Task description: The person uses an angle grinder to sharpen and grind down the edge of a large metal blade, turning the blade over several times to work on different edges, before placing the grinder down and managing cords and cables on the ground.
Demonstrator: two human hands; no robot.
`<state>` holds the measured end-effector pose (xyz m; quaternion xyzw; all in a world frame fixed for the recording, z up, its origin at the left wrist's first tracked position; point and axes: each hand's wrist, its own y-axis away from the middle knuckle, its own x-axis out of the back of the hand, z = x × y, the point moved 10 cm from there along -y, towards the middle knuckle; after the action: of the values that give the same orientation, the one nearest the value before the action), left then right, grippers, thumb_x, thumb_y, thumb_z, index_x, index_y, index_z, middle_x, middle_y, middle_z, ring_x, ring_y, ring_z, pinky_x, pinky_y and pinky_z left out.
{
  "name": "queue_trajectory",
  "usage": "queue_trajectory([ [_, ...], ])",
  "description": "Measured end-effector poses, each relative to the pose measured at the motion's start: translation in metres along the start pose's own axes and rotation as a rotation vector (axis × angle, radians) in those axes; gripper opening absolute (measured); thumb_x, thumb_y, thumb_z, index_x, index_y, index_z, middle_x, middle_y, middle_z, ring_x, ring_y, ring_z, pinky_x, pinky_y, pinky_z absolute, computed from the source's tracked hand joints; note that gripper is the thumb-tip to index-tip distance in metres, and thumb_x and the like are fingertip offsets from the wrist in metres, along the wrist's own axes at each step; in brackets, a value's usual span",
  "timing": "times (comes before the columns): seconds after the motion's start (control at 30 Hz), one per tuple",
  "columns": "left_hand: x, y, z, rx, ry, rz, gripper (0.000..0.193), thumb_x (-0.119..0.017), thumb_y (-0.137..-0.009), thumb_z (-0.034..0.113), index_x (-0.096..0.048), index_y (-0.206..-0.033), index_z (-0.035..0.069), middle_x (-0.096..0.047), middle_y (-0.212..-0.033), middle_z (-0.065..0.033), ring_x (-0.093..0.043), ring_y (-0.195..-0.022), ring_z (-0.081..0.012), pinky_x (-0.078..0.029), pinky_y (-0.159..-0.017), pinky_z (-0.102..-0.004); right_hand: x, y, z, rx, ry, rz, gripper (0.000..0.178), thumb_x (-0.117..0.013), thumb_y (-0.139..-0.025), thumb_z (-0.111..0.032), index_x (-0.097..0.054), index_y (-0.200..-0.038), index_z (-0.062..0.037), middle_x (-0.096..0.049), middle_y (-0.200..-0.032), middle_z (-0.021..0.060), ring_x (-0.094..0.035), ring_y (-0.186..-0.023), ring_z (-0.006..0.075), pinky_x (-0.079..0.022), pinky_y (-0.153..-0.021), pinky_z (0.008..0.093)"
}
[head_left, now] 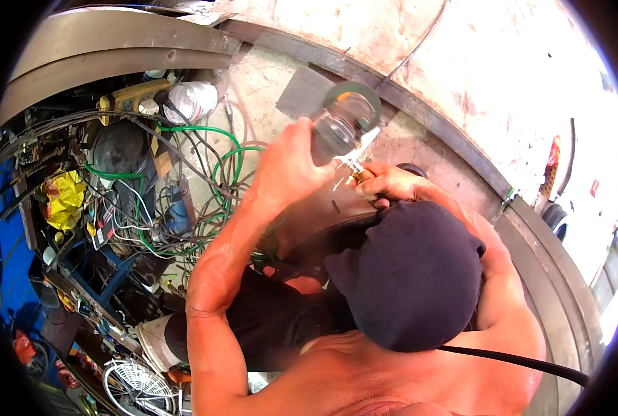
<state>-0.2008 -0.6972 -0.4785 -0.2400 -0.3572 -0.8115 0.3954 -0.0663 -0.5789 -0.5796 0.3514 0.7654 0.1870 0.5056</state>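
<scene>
My left hand [294, 161] is wrapped round the body of an angle grinder [337, 132], which is blurred at its round disc. Below the grinder, my right hand [391, 183] pinches a small brass-coloured metal piece [355, 168]. Bright sparks show between the grinder and this piece. The fingertips of my right hand are partly hidden behind its knuckles. Under my hands stands a curved brownish surface [316, 215], partly covered by my arm. A flat grey plate [302, 92] lies on the floor just beyond the grinder.
Tangled cables and a green hose [236, 142] spread at the left, beside a white plastic container [192, 101] and a yellow bag [63, 200]. A metal rail [406, 100] crosses the floor beyond my hands. A dark cap [416, 277] fills the lower middle.
</scene>
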Motion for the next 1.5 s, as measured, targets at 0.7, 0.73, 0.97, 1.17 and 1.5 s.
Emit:
queue_trajectory([
  [0.7, 0.024, -0.008, -0.018, 0.126, -0.067, 0.01, 0.056, -0.084, -0.075, 0.028, -0.059, -0.116, -0.001, -0.07, -0.101, -0.0255, -0.071, -0.097, -0.043, -0.056, -0.083, -0.0476, 0.011, -0.003, 0.016, -0.068, 0.121, 0.015, 0.012, -0.07, -0.09, -0.017, -0.064, -0.098, -0.0094, -0.051, -0.075, -0.0078, -0.045, -0.066, 0.0059, -0.037, -0.058, 0.0278],
  [0.73, 0.023, -0.006, -0.016, 0.126, -0.075, -0.01, 0.055, -0.084, -0.075, 0.027, -0.059, -0.115, -0.001, -0.071, -0.099, -0.0248, -0.071, -0.096, -0.043, -0.056, -0.082, -0.0477, 0.012, -0.004, 0.017, -0.068, 0.121, 0.014, 0.012, -0.07, -0.09, -0.017, -0.064, -0.098, -0.0094, -0.051, -0.075, -0.0078, -0.045, -0.066, 0.0059, -0.037, -0.058, 0.0278],
  [0.97, 0.007, -0.001, 0.006, 0.057, -0.044, -0.038, 0.055, -0.084, -0.075, 0.027, -0.06, -0.116, 0.0, -0.071, -0.1, -0.0243, -0.071, -0.095, -0.042, -0.056, -0.084, -0.0469, 0.014, -0.007, 0.02, -0.065, 0.093, -0.029, 0.017, -0.072, -0.091, -0.019, -0.065, -0.102, -0.0093, -0.054, -0.076, -0.0066, -0.048, -0.068, 0.0067, -0.037, -0.058, 0.0281],
  [1.17, 0.025, -0.012, -0.025, 0.109, -0.021, 0.048, 0.053, -0.081, -0.076, 0.03, -0.059, -0.111, -0.002, -0.069, -0.106, -0.0259, -0.068, -0.1, -0.0444, -0.055, -0.085, -0.0497, 0.024, -0.003, 0.023, -0.055, 0.16, 0.044, 0.018, -0.073, -0.09, -0.019, -0.066, -0.104, -0.0087, -0.057, -0.082, -0.006, -0.05, -0.073, 0.0071, -0.04, -0.063, 0.028],
  [1.5, 0.002, 0.005, 0.009, 0.057, -0.024, -0.086, 0.053, -0.082, -0.077, 0.03, -0.06, -0.113, -0.003, -0.068, -0.105, -0.0272, -0.068, -0.101, -0.045, -0.055, -0.086, -0.0501, 0.016, 0.003, 0.016, -0.096, 0.153, 0.027, 0.025, -0.073, -0.09, -0.022, -0.065, -0.107, -0.0049, -0.057, -0.087, -0.0046, -0.051, -0.081, 0.0072, -0.042, -0.068, 0.0287],
])
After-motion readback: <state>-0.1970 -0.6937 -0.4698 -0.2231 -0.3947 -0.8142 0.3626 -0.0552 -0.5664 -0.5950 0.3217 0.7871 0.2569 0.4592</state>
